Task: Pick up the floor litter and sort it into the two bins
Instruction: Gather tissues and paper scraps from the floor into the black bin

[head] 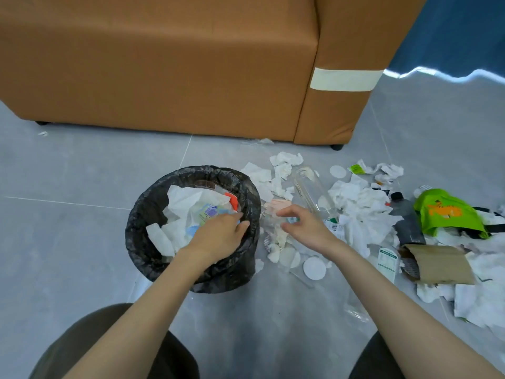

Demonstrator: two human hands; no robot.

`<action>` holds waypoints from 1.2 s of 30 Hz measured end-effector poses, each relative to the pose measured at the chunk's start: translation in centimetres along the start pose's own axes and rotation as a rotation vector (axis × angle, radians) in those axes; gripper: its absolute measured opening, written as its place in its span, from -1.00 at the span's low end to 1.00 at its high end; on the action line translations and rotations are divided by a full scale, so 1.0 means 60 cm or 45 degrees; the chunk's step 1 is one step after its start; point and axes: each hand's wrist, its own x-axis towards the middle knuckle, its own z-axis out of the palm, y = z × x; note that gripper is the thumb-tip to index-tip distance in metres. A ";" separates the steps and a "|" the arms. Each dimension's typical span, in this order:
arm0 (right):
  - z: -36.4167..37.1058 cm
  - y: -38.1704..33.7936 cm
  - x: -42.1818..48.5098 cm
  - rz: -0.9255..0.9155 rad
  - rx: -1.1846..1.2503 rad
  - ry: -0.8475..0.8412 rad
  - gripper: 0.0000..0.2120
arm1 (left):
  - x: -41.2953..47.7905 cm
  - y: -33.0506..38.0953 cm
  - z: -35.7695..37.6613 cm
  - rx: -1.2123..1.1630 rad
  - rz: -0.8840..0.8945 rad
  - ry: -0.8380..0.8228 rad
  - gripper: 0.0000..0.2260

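Floor (68, 173): grey tiles with thin pale joints. You crouch over it; your two knees (109, 346) in dark cloth show at the bottom edge.

Room: one tan sofa (164, 64) across the top, on two black feet, with one strip of pale tape (345, 79) round its arm. A blue wall (451, 31) stands beyond it at upper right.

Bins: one in view. The bin (142, 214) has a black liner, stands in front of the sofa and holds white paper and coloured wrappers. No second bin shows in this view.

Litter: spread on the floor just right of the bin and on toward the right edge.
- Crumpled white tissues (360, 203): too many to count.
- Clear bottle (308, 187): one, lying among the tissues.
- White round discs (314, 268): two plain to see, one near you, one farther back.
- Green bag (448, 212): one, at far right.
- Dark bottle (407, 222): one, black cap, beside the green bag.
- Brown cardboard (440, 265): one piece, nearer you than the green bag.

Hands: your left hand (218, 233) is over the bin's right side, its fingers (243, 224) bent down toward the liner and the rubbish; whether they hold anything cannot be told. Your right hand (306, 228) hangs over the litter just right of the bin, thumb and fingers half curled with a gap between them; something clear lies under it, and whether you grip it cannot be told.
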 end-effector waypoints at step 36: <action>-0.066 0.010 -0.031 0.007 0.650 0.062 -0.73 | 0.003 0.036 -0.005 -0.286 0.365 0.128 -0.59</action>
